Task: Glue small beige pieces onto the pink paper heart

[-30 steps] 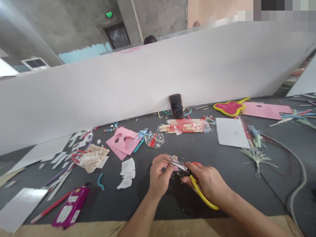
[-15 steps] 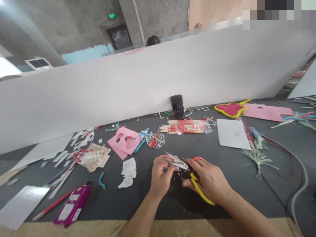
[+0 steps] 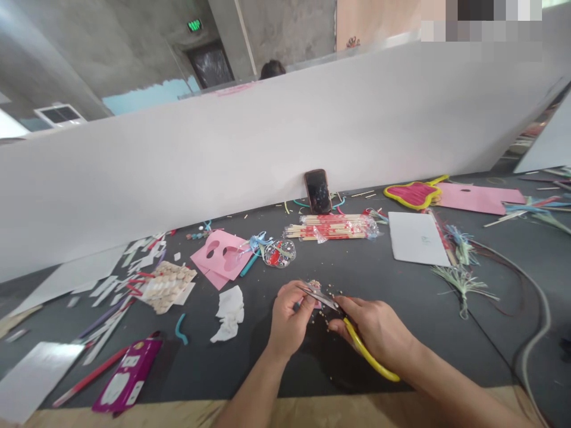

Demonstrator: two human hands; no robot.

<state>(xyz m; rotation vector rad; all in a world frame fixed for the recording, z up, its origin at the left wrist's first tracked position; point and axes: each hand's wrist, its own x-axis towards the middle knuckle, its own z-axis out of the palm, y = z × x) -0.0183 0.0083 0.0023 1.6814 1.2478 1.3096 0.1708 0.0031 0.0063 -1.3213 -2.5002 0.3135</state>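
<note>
My right hand (image 3: 377, 324) grips a pair of scissors (image 3: 366, 352) with a yellow handle, its blades pointing left and now nearly closed. The blade tips reach the fingertips of my left hand (image 3: 289, 318), which are pinched together. Whatever they pinch is too small and too covered to name. Just beyond the blades lies a small pink piece (image 3: 317, 304) topped with pale bead-like bits, partly hidden by the blades and fingers. More tiny pale bits are scattered on the dark tabletop around it.
Left of my hands are a crumpled white tissue (image 3: 230, 312), pink cut paper (image 3: 232, 266) and a purple packet (image 3: 129, 380). Farther back, a phone (image 3: 318, 191) leans against the white partition (image 3: 223, 154) behind wrapped wooden sticks (image 3: 334, 229). A white card (image 3: 418, 238) and a cable (image 3: 542, 309) are rightward.
The scissor blades have gone from apart to nearly closed at my left fingertips. My right hand's grip has narrowed, and the yellow handle has swung slightly lower and rightward. The view has shifted slightly.
</note>
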